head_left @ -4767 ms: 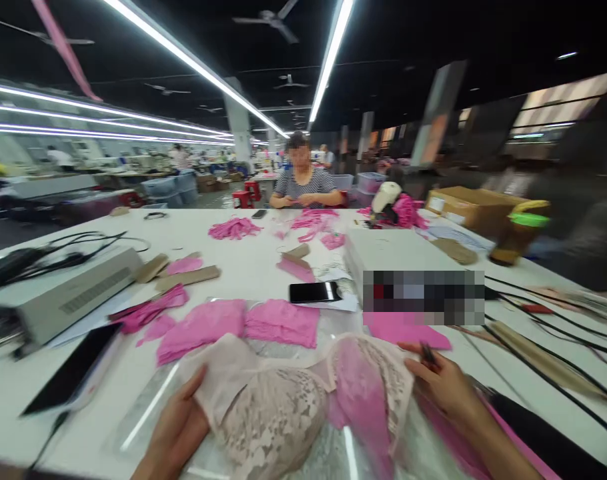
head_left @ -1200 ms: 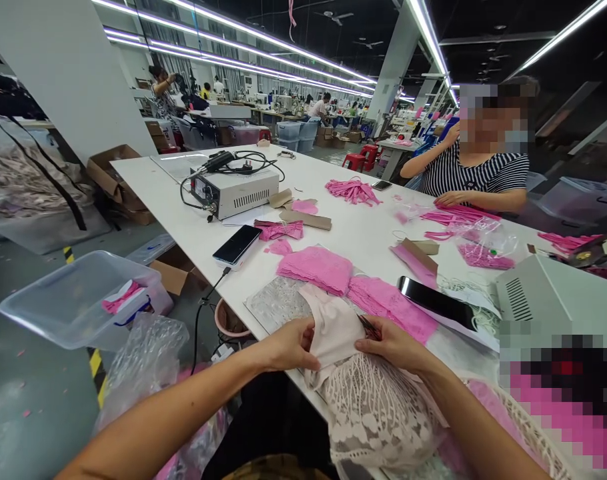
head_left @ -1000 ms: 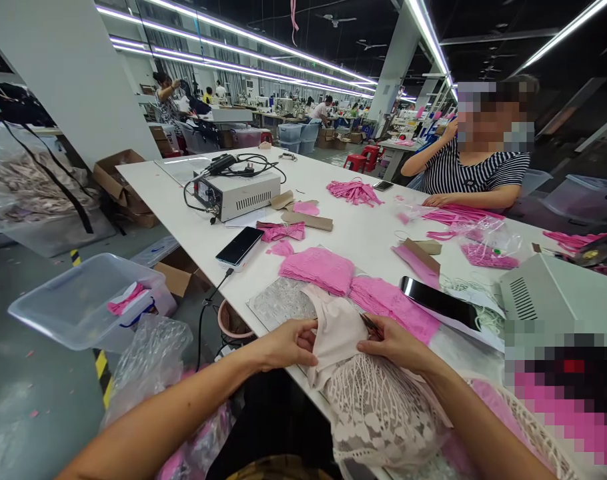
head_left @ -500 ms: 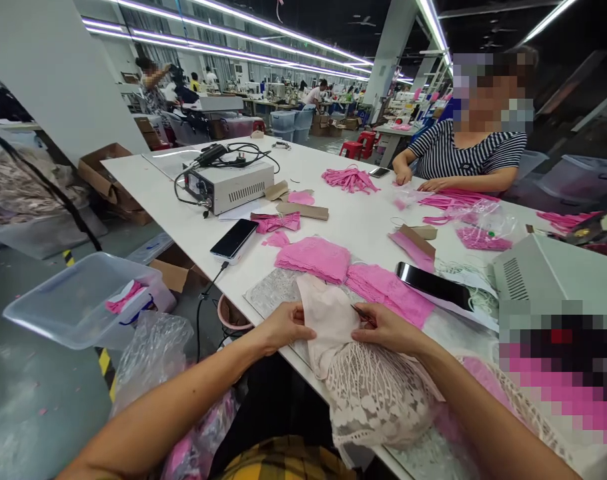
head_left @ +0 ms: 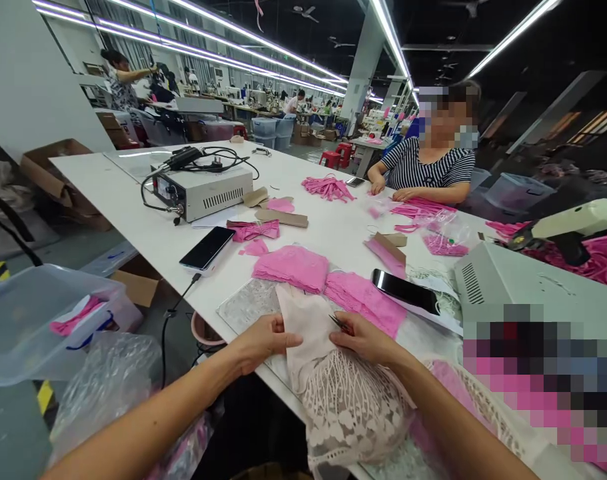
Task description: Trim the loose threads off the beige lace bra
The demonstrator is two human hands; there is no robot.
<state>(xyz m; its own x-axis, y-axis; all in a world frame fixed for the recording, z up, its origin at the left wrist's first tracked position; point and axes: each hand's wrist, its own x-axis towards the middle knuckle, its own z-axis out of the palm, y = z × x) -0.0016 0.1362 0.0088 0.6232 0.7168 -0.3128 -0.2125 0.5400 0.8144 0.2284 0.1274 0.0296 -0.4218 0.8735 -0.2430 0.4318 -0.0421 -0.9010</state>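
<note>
A pale beige fabric piece [head_left: 306, 327] with a lace lower part [head_left: 351, 407] lies over the front edge of the table. My left hand [head_left: 269, 340] pinches its left edge between thumb and fingers. On the fabric's right side, my right hand [head_left: 361, 337] is closed round small dark pointed snips [head_left: 339, 323], whose tips point up and left over the cloth. Just beyond the hands are two folded stacks of pink lace, one on the left [head_left: 291, 267] and one on the right [head_left: 366, 300].
Two phones, one left [head_left: 207, 248] and one right [head_left: 406, 291], lie on the white table [head_left: 158, 250]. A grey box with cables [head_left: 216, 193] stands behind. A person in a striped top [head_left: 428, 170] sits across. Plastic bin [head_left: 28, 320] at left; pale machine [head_left: 528, 287] at right.
The view has swung to the right, so the table things appear further left. My right hand's snips now show more clearly above the fabric; both hands still hold on.
</note>
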